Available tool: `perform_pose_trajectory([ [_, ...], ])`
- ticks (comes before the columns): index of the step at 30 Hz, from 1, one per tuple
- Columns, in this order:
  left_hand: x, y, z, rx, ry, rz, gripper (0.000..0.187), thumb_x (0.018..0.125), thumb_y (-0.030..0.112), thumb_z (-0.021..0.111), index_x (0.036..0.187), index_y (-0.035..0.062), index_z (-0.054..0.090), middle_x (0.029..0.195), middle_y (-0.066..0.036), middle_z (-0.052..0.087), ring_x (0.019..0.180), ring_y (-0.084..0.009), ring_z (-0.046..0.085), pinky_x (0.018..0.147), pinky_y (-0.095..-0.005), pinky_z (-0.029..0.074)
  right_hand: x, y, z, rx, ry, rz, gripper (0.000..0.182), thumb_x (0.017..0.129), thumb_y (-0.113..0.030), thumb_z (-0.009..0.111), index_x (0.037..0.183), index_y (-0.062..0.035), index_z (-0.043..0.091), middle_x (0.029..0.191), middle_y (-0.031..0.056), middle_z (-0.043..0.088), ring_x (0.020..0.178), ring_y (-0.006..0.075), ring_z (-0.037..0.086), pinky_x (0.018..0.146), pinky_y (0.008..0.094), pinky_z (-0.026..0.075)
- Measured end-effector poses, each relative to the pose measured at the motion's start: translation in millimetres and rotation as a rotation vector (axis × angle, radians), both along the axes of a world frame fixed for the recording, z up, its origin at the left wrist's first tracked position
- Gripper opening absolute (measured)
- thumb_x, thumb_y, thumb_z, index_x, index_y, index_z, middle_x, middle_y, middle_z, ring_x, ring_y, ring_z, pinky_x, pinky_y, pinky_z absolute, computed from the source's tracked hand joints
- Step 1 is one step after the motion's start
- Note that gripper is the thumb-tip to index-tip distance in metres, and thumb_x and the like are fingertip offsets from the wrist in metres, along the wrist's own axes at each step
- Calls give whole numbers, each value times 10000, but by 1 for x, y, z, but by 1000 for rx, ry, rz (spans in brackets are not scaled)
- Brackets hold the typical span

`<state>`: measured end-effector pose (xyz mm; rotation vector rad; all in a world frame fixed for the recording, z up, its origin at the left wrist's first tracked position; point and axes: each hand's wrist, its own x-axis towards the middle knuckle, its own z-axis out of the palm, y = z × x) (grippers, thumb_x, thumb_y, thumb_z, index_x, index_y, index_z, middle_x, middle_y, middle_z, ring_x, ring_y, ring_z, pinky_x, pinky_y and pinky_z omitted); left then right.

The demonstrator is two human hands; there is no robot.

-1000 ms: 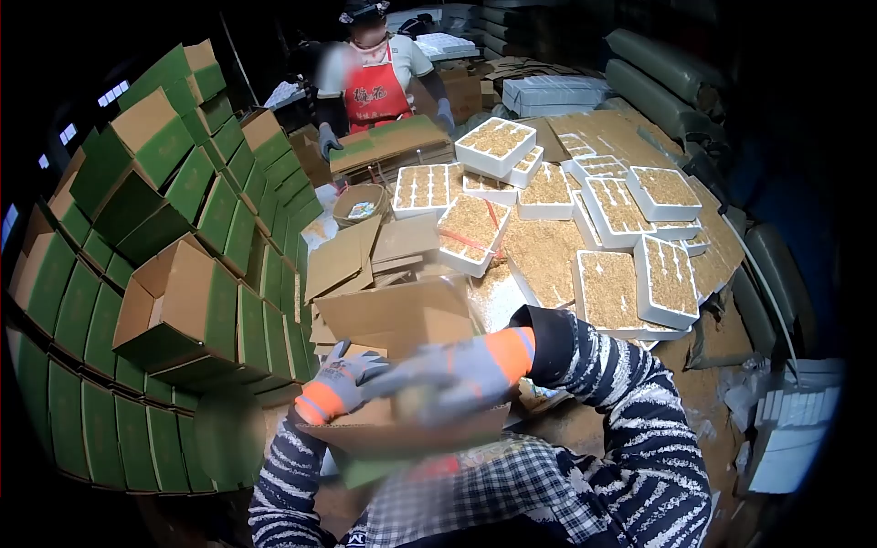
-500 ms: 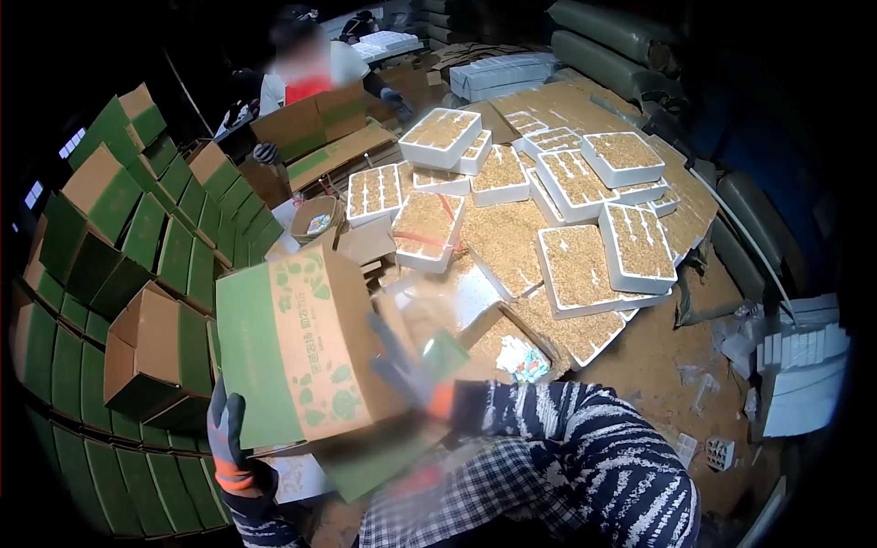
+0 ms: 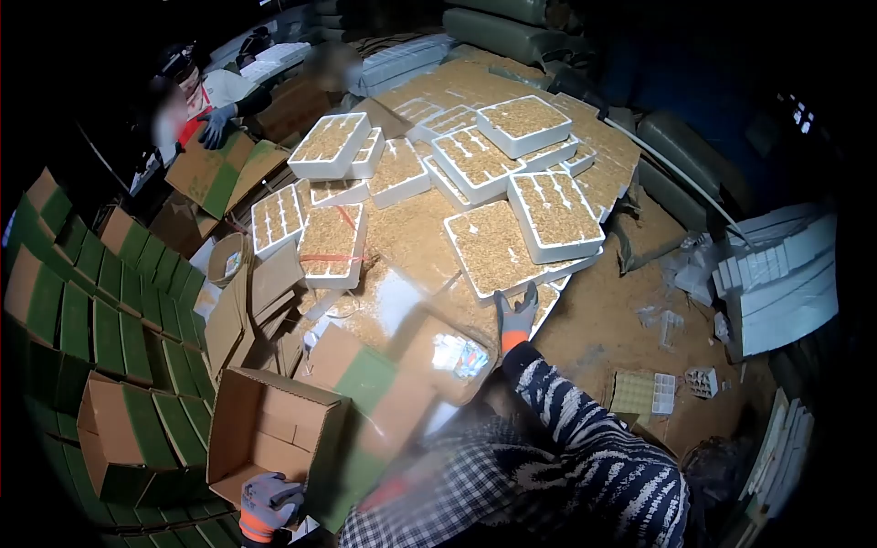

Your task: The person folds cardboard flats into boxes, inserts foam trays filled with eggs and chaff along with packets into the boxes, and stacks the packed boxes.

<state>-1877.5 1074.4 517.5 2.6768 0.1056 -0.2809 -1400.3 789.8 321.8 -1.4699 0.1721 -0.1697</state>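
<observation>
A green-and-brown cardboard box stands with its opening facing up at the lower left. My left hand, in a grey glove with an orange cuff, is closed on the box's near edge. A wide flap, partly blurred, spreads to the right of the box. My right hand, gloved the same way, reaches forward with thumb and fingers apart. Its fingertips are at the near edge of a white foam tray filled with tan, grain-like material. Just left of the right wrist lies a basket holding small printed packets.
Stacked green-and-brown boxes fill the left side. More filled foam trays are piled across the table. At the upper left, a co-worker's gloved hand touches another cardboard box. White foam sheets lean at the right.
The box has gone from lying tilted between both hands to standing opening-up at the left. My right hand has left it and moved out to the tray. The view has turned rightward.
</observation>
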Motion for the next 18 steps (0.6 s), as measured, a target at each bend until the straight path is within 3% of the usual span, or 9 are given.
perform_pose_trajectory([
  [1, 5, -3, 3, -5, -9, -16, 416, 768, 170, 670, 1173, 76, 660, 895, -136, 701, 826, -297, 669, 853, -420, 525, 31, -7, -48, -139, 147, 37, 980, 780, -311, 807, 1514, -8, 233, 1546, 189, 303, 1392, 322, 342, 1150, 430, 309],
  [3, 15, -13, 17, 329, -569, 211, 345, 823, 124, 614, 1145, 12, 662, 1013, -142, 686, 917, -351, 628, 1001, -470, 454, 72, -9, -93, -431, 378, 207, 1128, 727, -467, 824, 1537, -34, 169, 1549, 213, 283, 1394, 362, 341, 1146, 445, 305],
  [4, 13, -8, 9, 439, -665, 335, 328, 863, 97, 581, 1170, 4, 646, 1091, -152, 669, 1020, -363, 600, 1040, -491, 418, 54, 13, -44, -313, 528, 4, 1173, 712, -494, 830, 1547, -54, 134, 1534, 236, 301, 1419, 361, 319, 1161, 439, 290],
  [7, -17, 28, -21, 605, -836, 797, 340, 982, 49, 502, 1310, -6, 569, 1342, -179, 564, 1232, -352, 520, 1088, -479, 382, 73, 50, -74, 23, 432, -152, 1223, 682, -434, 869, 1557, -94, 85, 1526, 237, 312, 1422, 354, 326, 1156, 460, 317],
  [9, -25, 39, -33, 296, -1057, 1115, 409, 1017, 116, 489, 1413, 14, 473, 1452, -166, 470, 1319, -355, 446, 1110, -459, 358, 66, 54, -36, 90, 511, -241, 1241, 661, -357, 896, 1560, -107, 78, 1525, 229, 316, 1399, 347, 362, 1143, 453, 340],
  [12, -49, 65, -62, 85, -1007, 1247, 529, 998, 172, 541, 1484, 40, 383, 1523, -156, 385, 1338, -324, 427, 1115, -431, 355, 63, 57, -30, 234, 531, -279, 1256, 643, -275, 918, 1563, -121, 77, 1519, 216, 330, 1355, 338, 417, 1120, 441, 368],
  [13, -51, 65, -65, -115, -936, 1376, 556, 985, 183, 559, 1490, 40, 373, 1521, -158, 389, 1345, -314, 419, 1124, -423, 343, 64, 56, -36, 332, 488, -267, 1181, 667, -198, 888, 1549, -157, 103, 1455, 190, 381, 1216, 320, 464, 983, 445, 413],
  [16, -50, 64, -62, -514, -856, 1119, 690, 896, 208, 569, 1518, 29, 331, 1460, -165, 439, 1324, -282, 431, 1112, -380, 330, 57, 41, -44, 594, 364, -159, 1029, 740, 33, 796, 1508, -264, 179, 1265, 111, 534, 801, 265, 607, 571, 455, 548],
  [18, -40, 64, -49, -669, -803, 1033, 753, 850, 204, 598, 1523, 19, 315, 1463, -151, 441, 1309, -277, 448, 1092, -370, 362, 38, 17, -36, 490, 219, 97, 863, 731, 57, 717, 1440, -204, 300, 1332, 141, 488, 948, 289, 573, 682, 427, 533],
])
